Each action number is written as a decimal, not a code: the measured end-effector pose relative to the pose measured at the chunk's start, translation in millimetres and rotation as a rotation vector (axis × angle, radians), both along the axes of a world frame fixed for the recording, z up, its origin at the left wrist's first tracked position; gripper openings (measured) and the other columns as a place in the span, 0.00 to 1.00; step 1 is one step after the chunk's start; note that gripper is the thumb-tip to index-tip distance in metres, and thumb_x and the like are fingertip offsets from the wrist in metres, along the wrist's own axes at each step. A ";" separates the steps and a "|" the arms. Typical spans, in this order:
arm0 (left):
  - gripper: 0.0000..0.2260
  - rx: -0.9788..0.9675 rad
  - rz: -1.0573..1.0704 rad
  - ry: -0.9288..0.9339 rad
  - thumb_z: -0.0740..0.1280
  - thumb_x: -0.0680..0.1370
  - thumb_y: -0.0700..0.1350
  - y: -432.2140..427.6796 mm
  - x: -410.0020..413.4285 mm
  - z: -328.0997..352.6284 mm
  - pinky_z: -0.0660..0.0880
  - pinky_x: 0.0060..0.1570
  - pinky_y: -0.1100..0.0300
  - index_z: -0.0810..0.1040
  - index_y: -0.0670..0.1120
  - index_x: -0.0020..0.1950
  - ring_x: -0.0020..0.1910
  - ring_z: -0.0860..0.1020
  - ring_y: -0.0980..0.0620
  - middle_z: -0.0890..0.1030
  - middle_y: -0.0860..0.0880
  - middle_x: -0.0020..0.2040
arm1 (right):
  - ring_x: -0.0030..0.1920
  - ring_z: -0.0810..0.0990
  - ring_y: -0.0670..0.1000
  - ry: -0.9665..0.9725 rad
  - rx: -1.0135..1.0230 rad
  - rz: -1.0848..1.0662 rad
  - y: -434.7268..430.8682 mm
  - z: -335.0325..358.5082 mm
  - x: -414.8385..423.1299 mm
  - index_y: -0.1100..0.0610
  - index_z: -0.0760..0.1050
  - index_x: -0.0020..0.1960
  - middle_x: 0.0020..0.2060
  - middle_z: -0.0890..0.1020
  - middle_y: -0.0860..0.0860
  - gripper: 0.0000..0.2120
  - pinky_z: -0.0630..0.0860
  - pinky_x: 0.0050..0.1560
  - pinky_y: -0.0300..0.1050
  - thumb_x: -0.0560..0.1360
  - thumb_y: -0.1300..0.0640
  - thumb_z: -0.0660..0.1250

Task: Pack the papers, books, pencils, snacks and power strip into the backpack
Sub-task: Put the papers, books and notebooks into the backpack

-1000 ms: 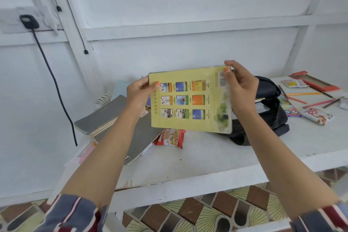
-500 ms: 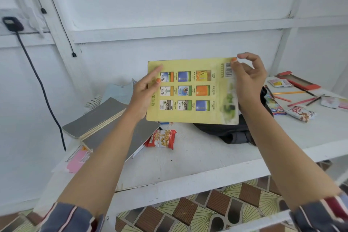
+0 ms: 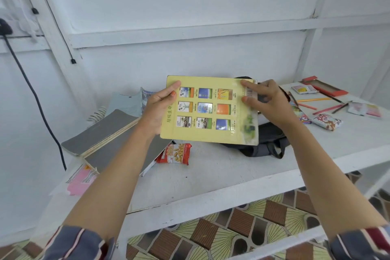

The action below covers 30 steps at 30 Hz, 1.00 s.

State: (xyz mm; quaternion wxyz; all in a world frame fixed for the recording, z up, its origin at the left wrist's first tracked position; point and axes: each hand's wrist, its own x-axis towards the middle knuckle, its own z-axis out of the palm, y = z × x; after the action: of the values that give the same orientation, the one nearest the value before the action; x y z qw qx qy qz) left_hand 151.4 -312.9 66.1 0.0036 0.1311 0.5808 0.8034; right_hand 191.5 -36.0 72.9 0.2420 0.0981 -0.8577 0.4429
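A yellow book (image 3: 211, 112) with small pictures on its cover is held above the white shelf, over the black backpack (image 3: 268, 143). My left hand (image 3: 157, 110) grips its left edge with the thumb on the cover. My right hand (image 3: 268, 101) is at the book's top right corner, finger and thumb on the cover near the barcode. Grey books (image 3: 101, 133) are stacked at the left. A red snack packet (image 3: 175, 154) lies in front of them. Pencils (image 3: 316, 104) and other snack packets (image 3: 327, 120) lie at the right.
A black cable (image 3: 38, 101) hangs down the wall at the left from a plug. Pink and white papers (image 3: 81, 178) stick out under the grey books. An orange box lid (image 3: 325, 88) lies at the far right. The white shelf (image 3: 211, 179) has a front edge over a patterned floor.
The book has tilted flatter and come lower over the backpack. My right hand's grip has shifted to the top right corner. The camera has turned a little to the left.
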 end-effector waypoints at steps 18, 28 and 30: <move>0.23 -0.520 -0.364 -0.075 0.65 0.77 0.38 84.8 -15.0 -41.5 0.79 0.49 0.62 0.67 0.50 0.71 0.50 0.80 0.56 0.78 0.51 0.60 | 0.36 0.84 0.51 -0.305 -1.000 -0.006 51.1 -83.6 35.6 0.54 0.77 0.47 0.45 0.81 0.54 0.15 0.79 0.31 0.40 0.71 0.72 0.63; 0.16 -1.161 -0.093 0.487 0.67 0.75 0.38 189.2 -94.9 -51.8 0.53 0.72 0.54 0.78 0.51 0.61 0.73 0.57 0.48 0.63 0.46 0.73 | 0.39 0.84 0.46 -0.336 -0.939 -0.167 177.2 -75.9 23.5 0.51 0.74 0.58 0.50 0.79 0.47 0.19 0.79 0.32 0.37 0.73 0.69 0.60; 0.17 -1.390 -0.120 0.478 0.70 0.74 0.42 204.5 -108.9 -60.2 0.47 0.73 0.50 0.78 0.55 0.61 0.75 0.49 0.45 0.55 0.46 0.76 | 0.36 0.84 0.45 -0.350 -0.952 -0.149 195.5 -75.9 16.5 0.53 0.72 0.59 0.48 0.79 0.47 0.19 0.78 0.30 0.36 0.73 0.70 0.58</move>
State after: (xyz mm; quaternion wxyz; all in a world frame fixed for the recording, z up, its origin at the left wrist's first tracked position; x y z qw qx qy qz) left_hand 42.5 -108.4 5.9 0.0031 0.3016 0.9326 0.1980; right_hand 207.9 159.5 -2.9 0.1437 -0.1601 -0.5932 0.7758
